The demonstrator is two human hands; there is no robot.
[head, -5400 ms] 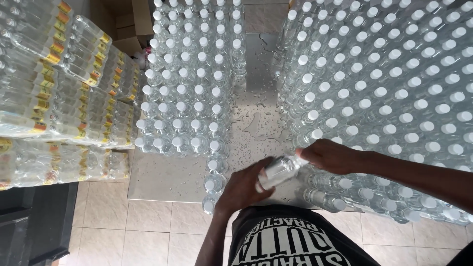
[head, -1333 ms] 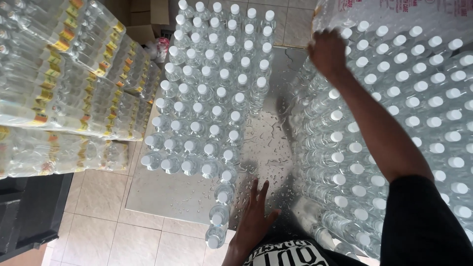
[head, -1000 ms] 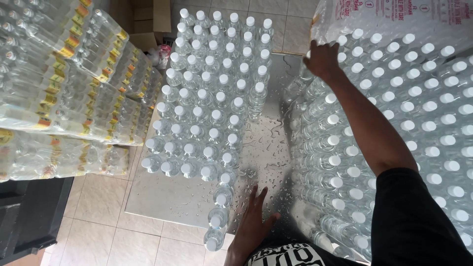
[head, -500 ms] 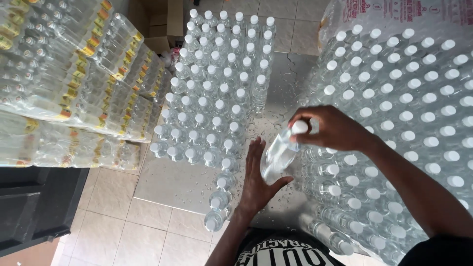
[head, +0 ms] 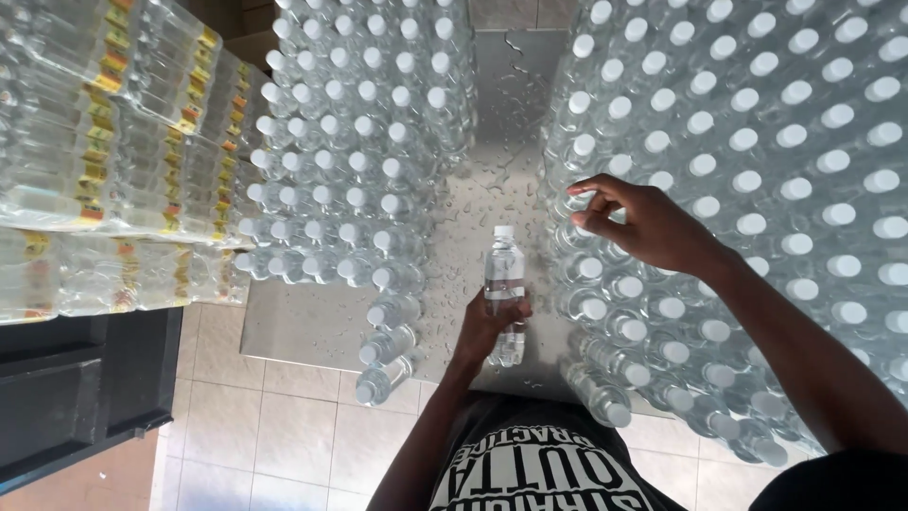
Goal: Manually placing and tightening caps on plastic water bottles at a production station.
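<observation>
My left hand [head: 487, 331] grips a clear plastic water bottle [head: 504, 274] with a white cap, held lengthwise over the wet metal table [head: 312, 326], cap pointing away from me. My right hand [head: 643, 222] hovers with fingers spread over the white caps of the block of upright bottles on the right [head: 757, 170], fingertips touching or just above a cap. It holds nothing.
A second block of upright bottles [head: 359, 142] stands on the left of the table, with a wet bare strip between the blocks. Shrink-wrapped bottle packs [head: 104, 161] are stacked at far left. A dark cabinet [head: 76, 388] and tiled floor [head: 274, 435] lie below.
My right hand fetched a bottle from the far right block and passed it to my left hand. The left hand now holds it alone; the right has returned to the caps.
</observation>
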